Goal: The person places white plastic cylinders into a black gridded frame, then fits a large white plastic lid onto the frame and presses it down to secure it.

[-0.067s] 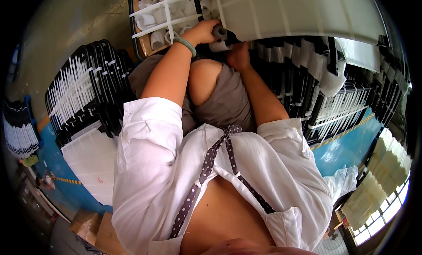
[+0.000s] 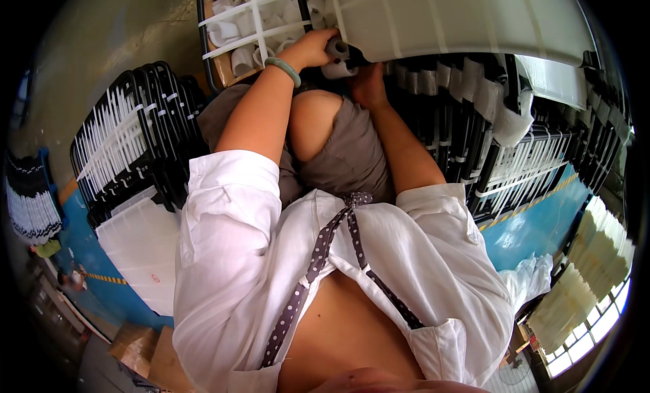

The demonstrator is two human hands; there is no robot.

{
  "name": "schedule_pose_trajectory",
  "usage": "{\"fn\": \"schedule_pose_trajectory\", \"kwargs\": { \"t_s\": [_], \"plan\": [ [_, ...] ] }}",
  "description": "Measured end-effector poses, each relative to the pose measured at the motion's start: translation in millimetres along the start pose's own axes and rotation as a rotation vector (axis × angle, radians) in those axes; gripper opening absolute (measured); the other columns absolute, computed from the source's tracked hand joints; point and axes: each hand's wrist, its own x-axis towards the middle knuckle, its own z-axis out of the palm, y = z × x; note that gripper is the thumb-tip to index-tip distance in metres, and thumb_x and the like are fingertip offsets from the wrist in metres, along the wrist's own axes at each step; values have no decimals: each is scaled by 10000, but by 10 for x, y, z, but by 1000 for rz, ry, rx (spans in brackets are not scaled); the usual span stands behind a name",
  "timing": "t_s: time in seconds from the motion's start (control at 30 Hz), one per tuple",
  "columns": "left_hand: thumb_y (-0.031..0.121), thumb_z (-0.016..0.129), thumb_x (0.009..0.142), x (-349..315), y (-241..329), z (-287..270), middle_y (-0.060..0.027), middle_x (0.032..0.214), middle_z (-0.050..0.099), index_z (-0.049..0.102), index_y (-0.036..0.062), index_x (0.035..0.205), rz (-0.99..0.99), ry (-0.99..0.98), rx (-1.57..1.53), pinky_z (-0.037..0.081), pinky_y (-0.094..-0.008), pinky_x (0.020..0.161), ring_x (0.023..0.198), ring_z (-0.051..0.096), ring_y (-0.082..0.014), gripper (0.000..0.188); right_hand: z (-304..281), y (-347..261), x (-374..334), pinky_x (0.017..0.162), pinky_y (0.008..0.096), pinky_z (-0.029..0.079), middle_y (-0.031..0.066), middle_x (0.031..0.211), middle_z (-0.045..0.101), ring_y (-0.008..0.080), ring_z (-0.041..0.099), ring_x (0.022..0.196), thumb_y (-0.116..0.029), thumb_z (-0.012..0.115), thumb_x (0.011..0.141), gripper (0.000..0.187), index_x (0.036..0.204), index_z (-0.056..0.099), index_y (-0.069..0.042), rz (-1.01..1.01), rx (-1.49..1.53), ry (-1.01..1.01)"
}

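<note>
A white shirt (image 2: 230, 244) fills much of the lower view. Beyond it, at the upper right, lies a broad, translucent pale panel (image 2: 460, 20), crossed by faint lighter bands and slightly curved by the lens. A stack of black tubular frames (image 2: 122, 142) with white straps stands at the left; a second row of strapped frames (image 2: 521, 162) stands at the right, with pale foam-like wraps (image 2: 484, 98) on some of the parts near the panel. At the upper left, a black frame crossed by white straps (image 2: 257, 17) lies over a cardboard box (image 2: 219, 64) full of loose, curled white foam pieces (image 2: 223, 34).

The left hand (image 2: 313, 49) is curled at the panel's left corner, clamped on the upper foam roll (image 2: 336, 49). The right hand (image 2: 369, 85) reaches under the panel's near edge; its fingers are in shadow and partly hidden, so I cannot tell whether they grip anything. The upper roll is short, greyish white and tubular, its dark hole facing the camera. The lower foam roll (image 2: 338, 70), paler and lying more sideways, is just below it, between the two hands. A green bangle (image 2: 283, 70) circles the left wrist.

Hardly anything differs from the earlier frame: both hands and both rolls keep their arrangement, and the left hand, rolls and panel sit only a trace further left in view.
</note>
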Motion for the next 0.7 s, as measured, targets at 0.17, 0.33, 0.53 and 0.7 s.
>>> {"fn": "schedule_pose_trajectory", "kwargs": {
  "t_s": [0.17, 0.33, 0.53, 0.7],
  "plan": [
    [10, 740, 616, -2, -17, 22, -141, 1068, 616, 517, 52, 1186, 21, 39, -5, 461, -343, 870, 1010, 584, -273, 614, -154, 90, -101, 985, 356, 344, 130, 1306, 417, 222, 415, 1196, -349, 667, 801, 725, 1332, 297, -23, -100, -657, -61],
    [-4, 714, 630, -4, -97, 32, -144, 1104, 600, 514, 50, 1190, 8, 31, -9, 456, -341, 886, 1049, 569, -271, 597, 318, 35, -58, 879, 330, 430, 130, 1105, 569, 230, 549, 1022, -205, 737, 700, 593, 1177, 460, 12, 41, -828, 144],
    [-16, 637, 653, 63, -74, -61, -142, 1170, 570, 475, 73, 1238, 31, -47, 122, 405, -363, 946, 1131, 515, -303, 614, 247, 65, 9, 855, 310, 439, 143, 1089, 585, 246, 570, 1002, -242, 764, 629, 625, 1131, 503, 25, -165, -928, 306],
    [59, 666, 589, 58, -112, 62, -134, 1191, 564, 438, 157, 1287, -35, -28, 520, 254, -473, 1036, 1158, 494, -309, 741, 179, 55, 22, 848, 318, 443, 155, 1081, 596, 245, 579, 994, -277, 773, 607, 633, 1104, 526, 28, -165, -1012, 276]
  ]
}}
